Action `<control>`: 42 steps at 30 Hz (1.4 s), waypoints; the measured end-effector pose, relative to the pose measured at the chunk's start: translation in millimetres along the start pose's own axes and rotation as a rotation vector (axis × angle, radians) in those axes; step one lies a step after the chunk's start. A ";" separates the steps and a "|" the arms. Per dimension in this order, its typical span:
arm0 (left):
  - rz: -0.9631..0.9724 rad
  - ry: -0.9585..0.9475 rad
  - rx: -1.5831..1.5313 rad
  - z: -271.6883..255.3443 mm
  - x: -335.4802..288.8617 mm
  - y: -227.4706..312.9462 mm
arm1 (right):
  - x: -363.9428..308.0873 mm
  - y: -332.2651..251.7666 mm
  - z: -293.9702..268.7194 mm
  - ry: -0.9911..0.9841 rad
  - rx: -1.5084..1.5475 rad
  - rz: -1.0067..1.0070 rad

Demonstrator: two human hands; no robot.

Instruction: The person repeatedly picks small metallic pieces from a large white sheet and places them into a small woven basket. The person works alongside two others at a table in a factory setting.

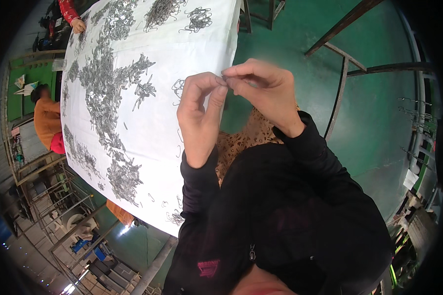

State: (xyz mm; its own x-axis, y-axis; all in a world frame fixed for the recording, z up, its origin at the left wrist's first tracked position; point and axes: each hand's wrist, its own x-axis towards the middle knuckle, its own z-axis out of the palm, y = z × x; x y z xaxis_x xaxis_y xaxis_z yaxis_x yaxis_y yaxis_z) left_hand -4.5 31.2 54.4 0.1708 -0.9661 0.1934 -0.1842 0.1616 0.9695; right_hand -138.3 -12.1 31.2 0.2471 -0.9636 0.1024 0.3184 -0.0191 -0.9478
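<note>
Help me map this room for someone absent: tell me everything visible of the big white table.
The white table is broad, its top apparently covered by a faintly creased white sheet; I cannot tell whether that is cloth or plastic. It stands left of centre, with green floor beyond its right edge. Short grey pieces that look like metal lie heaped down its middle; bent wire hooks are bunched near the top. A hand in a red sleeve is at its upper left edge.
</note>
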 end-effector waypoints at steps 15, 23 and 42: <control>-0.140 0.152 -0.198 8.9 -6.2 -8.8 | 8.2 0.6 -30.5 -0.032 -0.348 -0.191; -0.021 0.100 -0.047 5.3 -19.0 -16.5 | 96.6 33.6 -59.3 -0.059 -0.226 0.042; -0.119 0.129 -0.129 -17.4 -40.2 -53.1 | 187.9 198.3 161.7 -0.807 -1.102 -0.533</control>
State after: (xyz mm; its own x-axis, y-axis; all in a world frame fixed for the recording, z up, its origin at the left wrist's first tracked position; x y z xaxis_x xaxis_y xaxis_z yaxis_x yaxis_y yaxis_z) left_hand 15.2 65.0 -2.2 0.3080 -0.9475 0.0863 -0.0312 0.0806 0.9963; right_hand 119.3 -153.9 -88.7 0.8787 -0.3766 0.2933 -0.2192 -0.8642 -0.4529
